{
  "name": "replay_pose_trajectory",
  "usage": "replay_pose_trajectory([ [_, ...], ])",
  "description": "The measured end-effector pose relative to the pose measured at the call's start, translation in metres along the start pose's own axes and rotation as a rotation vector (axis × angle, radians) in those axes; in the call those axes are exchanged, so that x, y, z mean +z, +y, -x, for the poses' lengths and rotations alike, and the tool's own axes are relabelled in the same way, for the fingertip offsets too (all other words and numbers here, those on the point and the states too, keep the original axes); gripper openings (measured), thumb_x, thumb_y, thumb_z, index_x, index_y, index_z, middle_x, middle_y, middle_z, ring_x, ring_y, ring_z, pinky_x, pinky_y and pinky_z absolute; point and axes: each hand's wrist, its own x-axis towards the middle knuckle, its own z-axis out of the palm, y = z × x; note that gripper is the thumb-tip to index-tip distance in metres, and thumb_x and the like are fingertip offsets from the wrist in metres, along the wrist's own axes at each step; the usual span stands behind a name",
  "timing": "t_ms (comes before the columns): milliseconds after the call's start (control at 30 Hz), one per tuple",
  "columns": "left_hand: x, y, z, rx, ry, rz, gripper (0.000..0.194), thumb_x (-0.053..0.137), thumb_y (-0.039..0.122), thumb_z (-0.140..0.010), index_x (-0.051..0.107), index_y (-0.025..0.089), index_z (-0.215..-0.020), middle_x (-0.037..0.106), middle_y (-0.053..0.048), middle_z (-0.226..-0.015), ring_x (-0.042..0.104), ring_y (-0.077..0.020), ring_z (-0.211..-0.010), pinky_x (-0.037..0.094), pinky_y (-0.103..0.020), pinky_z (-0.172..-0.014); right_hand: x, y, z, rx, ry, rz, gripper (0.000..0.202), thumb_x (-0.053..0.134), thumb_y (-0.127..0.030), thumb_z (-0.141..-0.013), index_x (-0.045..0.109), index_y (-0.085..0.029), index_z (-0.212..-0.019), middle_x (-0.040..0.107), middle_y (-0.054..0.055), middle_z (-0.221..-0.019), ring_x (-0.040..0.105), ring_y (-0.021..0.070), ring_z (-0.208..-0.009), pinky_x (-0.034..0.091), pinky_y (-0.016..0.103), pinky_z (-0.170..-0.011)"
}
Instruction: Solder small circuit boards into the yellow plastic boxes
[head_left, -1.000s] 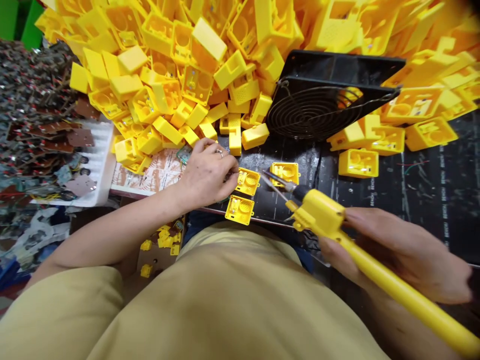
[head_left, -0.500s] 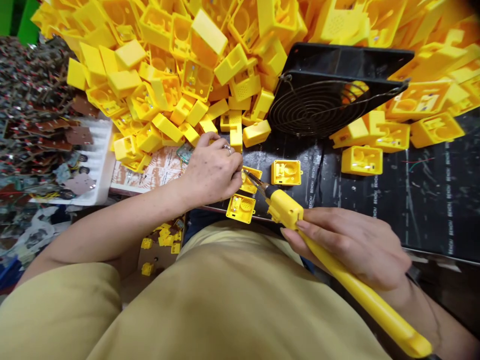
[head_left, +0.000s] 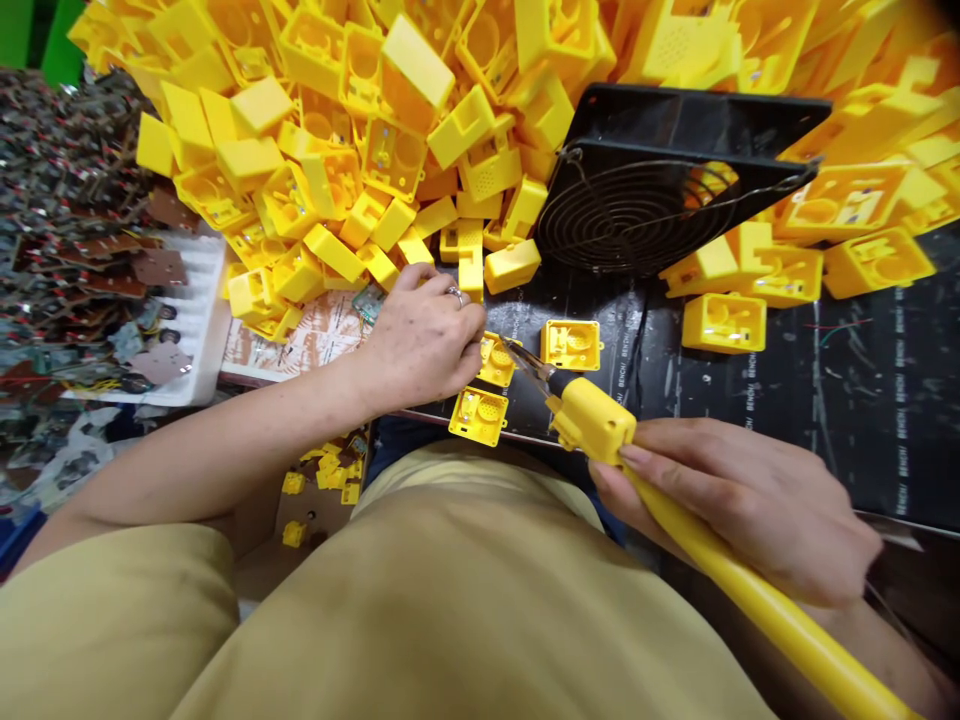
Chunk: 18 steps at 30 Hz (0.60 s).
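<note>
My left hand (head_left: 427,335), a ring on one finger, is closed at the left side of a small yellow housing (head_left: 496,360); its fingertips are mostly hidden, so a pinch on the housing cannot be confirmed. Fingers of my right hand (head_left: 727,490) wrap round a yellow soldering tool (head_left: 592,418) with a long handle. The tool's thin metal tip points left, over the right edge of that housing. Just below sits another open housing (head_left: 478,415) at the bench edge. A third one (head_left: 571,345) lies to the right, open side up.
A large heap of yellow housings (head_left: 255,160) covers the back of the black bench (head_left: 810,400). A black fan (head_left: 637,200) stands in it. At left, circuit boards pile over a white foam tray (head_left: 202,330). Below is a box with yellow parts (head_left: 330,475).
My right hand and the yellow tool have moved right and slightly down, drawing the tip back from my left fingers. My left hand has stayed nearly still.
</note>
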Motion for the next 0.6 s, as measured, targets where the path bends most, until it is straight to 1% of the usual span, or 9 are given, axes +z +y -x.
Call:
replay_pose_trajectory([
  [133, -0.001, -0.001, 0.002, -0.015, -0.009, 0.023, 0.023, 0.049, 0.024, -0.082, 0.069, 0.017, -0.073, 0.067, -0.008, -0.069, 0.061, -0.0261, -0.082, 0.044, -0.047, -0.089, 0.001, 0.0, -0.002, -0.055, 0.017, 0.01, 0.011, 0.07, -0.014, -0.087, 0.059, -0.017, -0.088, 0.07, 0.001, -0.078, 0.068, 0.0089, -0.069, 0.057, 0.017, -0.068],
  [200, -0.001, -0.003, 0.007, -0.036, -0.004, 0.067, 0.024, 0.048, 0.025, -0.085, 0.069, 0.017, -0.075, 0.069, -0.008, -0.074, 0.061, -0.0251, -0.082, 0.044, -0.047, -0.09, 0.002, 0.0, -0.002, -0.033, 0.025, -0.012, 0.013, 0.071, -0.014, -0.086, 0.059, -0.018, -0.09, 0.07, 0.001, -0.079, 0.068, 0.0096, -0.069, 0.058, 0.019, -0.068],
  [300, -0.002, -0.009, 0.015, -0.095, 0.035, 0.244, 0.023, 0.05, 0.028, -0.09, 0.069, 0.018, -0.081, 0.072, -0.005, -0.085, 0.064, -0.0218, -0.085, 0.045, -0.044, -0.092, 0.002, 0.003, 0.001, 0.046, 0.082, -0.091, 0.018, 0.068, -0.015, -0.089, 0.06, -0.019, -0.104, 0.07, 0.002, -0.079, 0.069, 0.0119, -0.069, 0.059, 0.021, -0.065],
  [367, -0.003, -0.011, 0.02, -0.112, 0.059, 0.344, 0.02, 0.053, 0.028, -0.089, 0.069, 0.019, -0.082, 0.073, -0.004, -0.092, 0.064, -0.0202, -0.09, 0.044, -0.041, -0.095, 0.001, 0.005, 0.003, 0.056, 0.128, -0.089, 0.025, 0.068, -0.018, -0.089, 0.059, -0.018, -0.113, 0.071, 0.003, -0.081, 0.069, 0.0132, -0.069, 0.058, 0.021, -0.063],
  [400, -0.003, -0.012, 0.022, -0.104, 0.052, 0.363, 0.018, 0.054, 0.027, -0.088, 0.069, 0.019, -0.081, 0.073, -0.004, -0.094, 0.064, -0.02, -0.092, 0.042, -0.041, -0.097, -0.001, 0.006, 0.005, 0.052, 0.133, -0.08, 0.027, 0.068, -0.019, -0.089, 0.059, -0.018, -0.115, 0.071, 0.004, -0.082, 0.07, 0.0138, -0.069, 0.058, 0.021, -0.063],
  [467, -0.004, -0.011, 0.023, -0.074, 0.005, 0.338, 0.018, 0.055, 0.026, -0.086, 0.069, 0.019, -0.077, 0.072, -0.005, -0.096, 0.062, -0.0211, -0.094, 0.041, -0.043, -0.098, -0.005, 0.007, 0.006, 0.045, 0.077, -0.087, 0.027, 0.067, -0.019, -0.09, 0.059, -0.019, -0.116, 0.072, 0.003, -0.084, 0.071, 0.0145, -0.072, 0.059, 0.022, -0.066],
  [533, -0.005, -0.01, 0.021, -0.051, -0.045, 0.285, 0.018, 0.054, 0.025, -0.084, 0.069, 0.019, -0.076, 0.071, -0.006, -0.095, 0.06, -0.0228, -0.093, 0.04, -0.044, -0.096, -0.009, 0.007, 0.005, 0.032, -0.018, -0.142, 0.026, 0.064, -0.018, -0.092, 0.057, -0.019, -0.117, 0.071, 0.002, -0.082, 0.07, 0.0145, -0.073, 0.06, 0.024, -0.069],
  [600, -0.006, -0.008, 0.018, -0.04, -0.074, 0.245, 0.018, 0.054, 0.024, -0.083, 0.069, 0.018, -0.075, 0.071, -0.006, -0.094, 0.059, -0.0233, -0.092, 0.04, -0.044, -0.093, -0.011, 0.007, 0.001, -0.018, -0.083, -0.159, 0.02, 0.063, -0.018, -0.093, 0.058, -0.02, -0.112, 0.071, 0.0, -0.081, 0.07, 0.0137, -0.071, 0.061, 0.025, -0.069],
])
